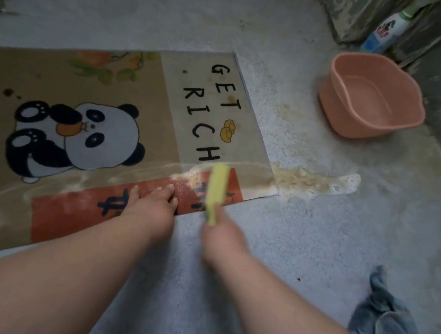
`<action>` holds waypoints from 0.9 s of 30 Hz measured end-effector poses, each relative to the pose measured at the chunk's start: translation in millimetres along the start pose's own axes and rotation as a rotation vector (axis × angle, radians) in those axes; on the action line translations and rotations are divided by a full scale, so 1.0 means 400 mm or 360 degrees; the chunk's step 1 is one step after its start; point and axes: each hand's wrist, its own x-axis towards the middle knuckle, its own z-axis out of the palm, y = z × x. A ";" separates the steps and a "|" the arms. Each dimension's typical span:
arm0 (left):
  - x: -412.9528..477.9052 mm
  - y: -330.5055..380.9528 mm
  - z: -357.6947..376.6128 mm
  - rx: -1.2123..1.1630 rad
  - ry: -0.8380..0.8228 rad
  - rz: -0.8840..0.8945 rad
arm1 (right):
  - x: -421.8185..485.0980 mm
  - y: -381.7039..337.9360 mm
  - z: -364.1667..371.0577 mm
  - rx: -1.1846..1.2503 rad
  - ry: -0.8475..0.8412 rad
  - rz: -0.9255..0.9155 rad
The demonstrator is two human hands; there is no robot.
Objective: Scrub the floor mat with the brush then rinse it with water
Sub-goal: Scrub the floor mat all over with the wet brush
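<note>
Two hands (152, 208), one brush (216, 191), one mat (88, 93)

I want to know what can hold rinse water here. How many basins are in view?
1. A pink basin stands on the floor right of the floor mat, near the wall, apart from the mat. Others may lie outside the view.

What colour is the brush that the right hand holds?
The brush is yellow, blurred by motion; the head view, the only one, shows it.
</note>
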 end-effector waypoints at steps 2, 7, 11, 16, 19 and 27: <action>-0.002 0.000 -0.005 0.0020 -0.0003 -0.0010 | -0.010 -0.006 0.040 -0.0064 -0.0104 -0.0142; -0.003 -0.013 0.002 0.0041 -0.0029 0.0010 | 0.089 0.082 -0.168 0.0146 0.0296 0.0139; 0.006 -0.008 0.011 0.0034 -0.0037 -0.0011 | 0.085 0.070 -0.146 0.0174 0.0322 0.0177; 0.016 -0.006 0.012 0.0008 -0.0018 -0.0035 | 0.009 0.025 -0.005 0.0019 0.0004 -0.0042; 0.013 -0.016 0.014 0.0030 -0.0017 -0.0016 | 0.056 0.071 -0.107 -0.0006 0.0195 -0.0010; 0.010 -0.010 0.011 0.0016 -0.0014 -0.0001 | 0.013 -0.016 -0.014 0.0078 0.0036 -0.0003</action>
